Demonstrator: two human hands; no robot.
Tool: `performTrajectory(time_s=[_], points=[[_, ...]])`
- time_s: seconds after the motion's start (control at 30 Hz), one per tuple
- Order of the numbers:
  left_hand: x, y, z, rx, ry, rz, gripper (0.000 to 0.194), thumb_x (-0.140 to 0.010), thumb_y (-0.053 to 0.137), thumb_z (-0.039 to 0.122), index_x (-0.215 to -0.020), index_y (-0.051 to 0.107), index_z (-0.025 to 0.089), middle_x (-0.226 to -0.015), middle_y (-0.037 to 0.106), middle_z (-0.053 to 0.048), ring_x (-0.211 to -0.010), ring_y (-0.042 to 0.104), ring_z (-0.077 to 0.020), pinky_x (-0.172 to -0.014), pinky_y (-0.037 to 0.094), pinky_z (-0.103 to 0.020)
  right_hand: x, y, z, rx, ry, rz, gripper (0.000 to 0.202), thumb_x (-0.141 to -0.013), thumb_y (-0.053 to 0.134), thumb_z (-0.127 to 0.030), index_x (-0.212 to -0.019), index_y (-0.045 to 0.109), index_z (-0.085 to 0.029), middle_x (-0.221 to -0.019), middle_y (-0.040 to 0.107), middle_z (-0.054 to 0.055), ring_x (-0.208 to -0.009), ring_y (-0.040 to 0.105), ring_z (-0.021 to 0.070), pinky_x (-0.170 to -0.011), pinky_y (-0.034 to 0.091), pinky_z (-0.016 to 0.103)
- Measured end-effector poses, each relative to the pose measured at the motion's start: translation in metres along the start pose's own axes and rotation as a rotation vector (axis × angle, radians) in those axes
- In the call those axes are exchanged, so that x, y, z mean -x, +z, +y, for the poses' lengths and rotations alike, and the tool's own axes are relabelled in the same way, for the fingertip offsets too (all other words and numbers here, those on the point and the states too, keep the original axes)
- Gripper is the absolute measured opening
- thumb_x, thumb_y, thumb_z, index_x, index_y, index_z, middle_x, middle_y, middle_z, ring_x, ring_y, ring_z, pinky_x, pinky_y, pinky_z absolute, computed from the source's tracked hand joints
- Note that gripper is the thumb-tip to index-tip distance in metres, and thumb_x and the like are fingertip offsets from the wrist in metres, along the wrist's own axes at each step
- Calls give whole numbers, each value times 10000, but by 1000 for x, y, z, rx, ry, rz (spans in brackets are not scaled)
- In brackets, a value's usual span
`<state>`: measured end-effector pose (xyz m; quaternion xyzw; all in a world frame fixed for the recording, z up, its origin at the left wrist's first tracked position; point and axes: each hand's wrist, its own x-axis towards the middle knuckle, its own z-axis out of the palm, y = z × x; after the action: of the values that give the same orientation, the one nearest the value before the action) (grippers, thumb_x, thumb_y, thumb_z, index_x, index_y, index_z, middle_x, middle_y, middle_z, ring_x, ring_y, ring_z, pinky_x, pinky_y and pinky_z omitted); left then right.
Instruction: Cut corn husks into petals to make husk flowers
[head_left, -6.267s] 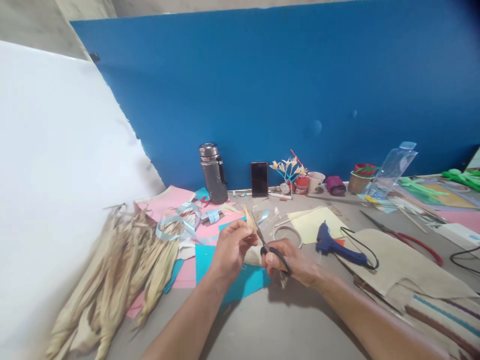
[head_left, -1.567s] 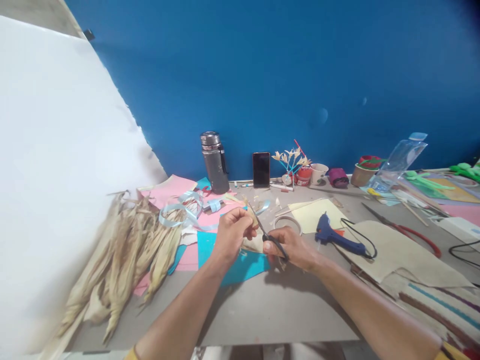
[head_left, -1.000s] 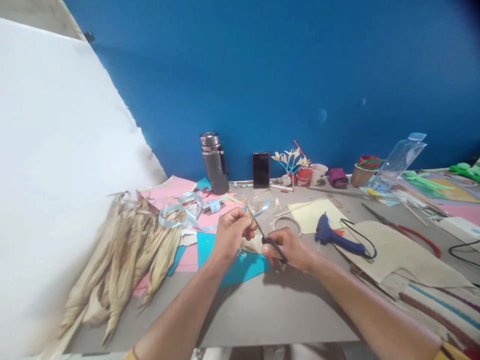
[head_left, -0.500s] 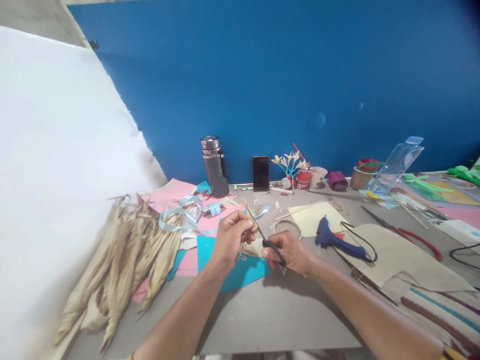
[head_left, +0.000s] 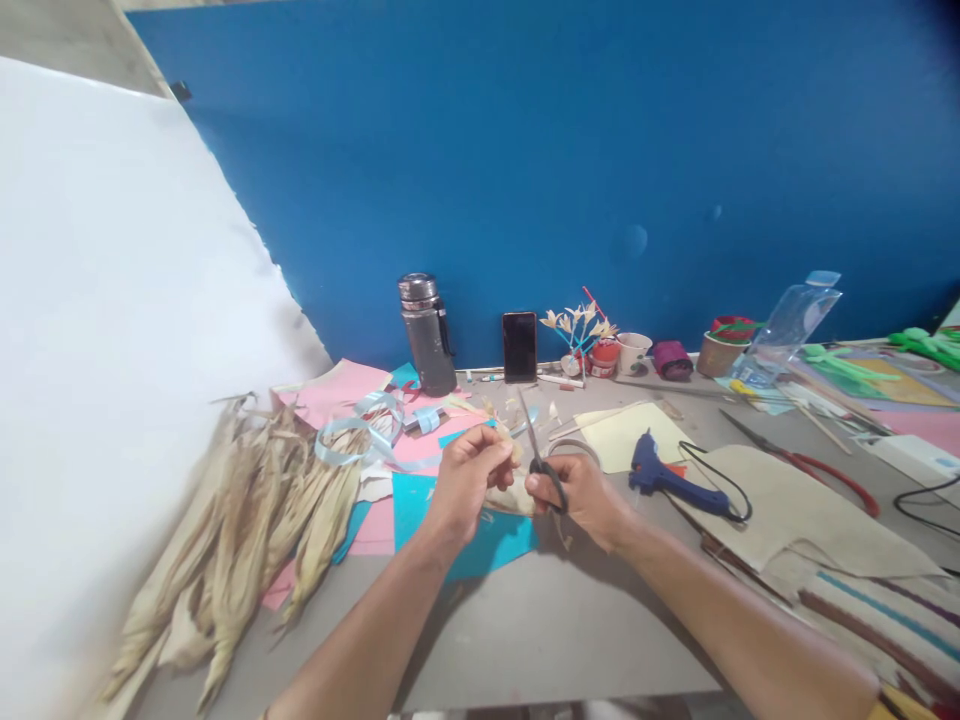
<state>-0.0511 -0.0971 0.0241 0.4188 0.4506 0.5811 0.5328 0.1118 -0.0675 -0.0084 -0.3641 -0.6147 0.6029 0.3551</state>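
Observation:
My left hand (head_left: 474,475) pinches a small pale piece of dried corn husk (head_left: 505,436) between thumb and fingers, partly hidden by them. In my right hand (head_left: 589,498) is a pair of scissors (head_left: 552,486) with black handles, the blades pointing up and away from me. The blades are just right of the piece and apart from it. Beneath both hands, a larger strip of husk (head_left: 511,498) lies over a bright blue sheet (head_left: 491,555).
Dried corn husks (head_left: 240,540) are heaped at left beside light-blue ribbon (head_left: 341,450). A flask (head_left: 429,340) and phone (head_left: 520,347) stand at the back, near husk flowers (head_left: 576,328). At right lie a blue glue gun (head_left: 675,482) and red-handled scissors (head_left: 832,475).
The scissors have swung clear of the husk piece, their blades now more upright and to the right. My left hand keeps its pinch in nearly the same spot.

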Motion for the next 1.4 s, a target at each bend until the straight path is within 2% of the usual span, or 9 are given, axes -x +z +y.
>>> performTrajectory(time_s=[0.17,0.4,0.6,0.77,0.87,1.0,1.07,1.27,1.4], points=[[1,2,-4,-251,149,49,106,-731,659,231,-668,586,187,-615,583,14,-555,499,-118,-571,386,-247,-3,-1,-4,-160,-35,197,426,-569,866,-454,-816,670,-167,-659,566,-13,-604,472,129,-547,383,257],[4,0,-15,-818,737,139,97,-760,662,183,-682,660,242,-802,683,-71,-831,583,-241,-824,407,-365,-2,-5,-6,-284,-53,191,387,-619,825,-448,-788,647,-149,-711,603,13,-598,464,114,-532,345,246],[4,-7,-22,-1030,896,85,117,-788,651,158,-746,688,260,-882,736,-83,-916,602,-264,-882,377,-406,-1,-2,-10,-337,-72,177,390,-597,831,-428,-793,633,-156,-649,547,-15,-612,459,121,-528,315,243],[3,-1,-15,-704,695,108,81,-722,662,176,-756,683,246,-906,703,-73,-933,594,-260,-877,436,-396,0,-4,-16,-268,-56,227,306,-569,790,-325,-765,614,-168,-607,498,-50,-558,414,98,-534,342,240],[-1,-1,-7,-342,315,114,114,-734,628,253,-823,687,213,-863,660,-58,-809,590,-207,-694,456,-307,0,-10,-16,-246,-63,148,297,-576,782,-313,-772,617,-163,-632,531,-37,-565,440,99,-533,357,236],[-6,-5,-2,-81,-92,-120,195,-721,670,342,-665,611,165,-562,497,17,-502,409,-94,-497,303,-224,0,-18,-15,-204,-56,38,314,-567,800,-320,-775,628,-160,-652,568,-26,-570,467,104,-528,370,236],[-7,-5,-1,-82,-135,-175,222,-675,716,299,-603,558,161,-495,443,45,-456,340,-65,-482,265,-212,-1,-23,-15,-183,-70,29,300,-575,794,-311,-779,637,-157,-636,555,-35,-556,447,95,-515,351,229],[-3,2,0,10,-232,-176,278,-702,729,409,-719,599,164,-617,555,8,-536,480,-94,-508,340,-209,-1,-35,-19,-101,-95,-14,241,-606,761,-282,-767,647,-145,-626,549,-41,-544,421,84,-506,311,221],[-1,4,-1,-27,-209,-228,279,-662,778,338,-649,564,160,-532,506,35,-467,412,-68,-482,298,-206,0,-34,-21,-54,-70,-32,217,-612,748,-250,-777,651,-145,-623,545,-47,-544,420,81,-513,314,219]])
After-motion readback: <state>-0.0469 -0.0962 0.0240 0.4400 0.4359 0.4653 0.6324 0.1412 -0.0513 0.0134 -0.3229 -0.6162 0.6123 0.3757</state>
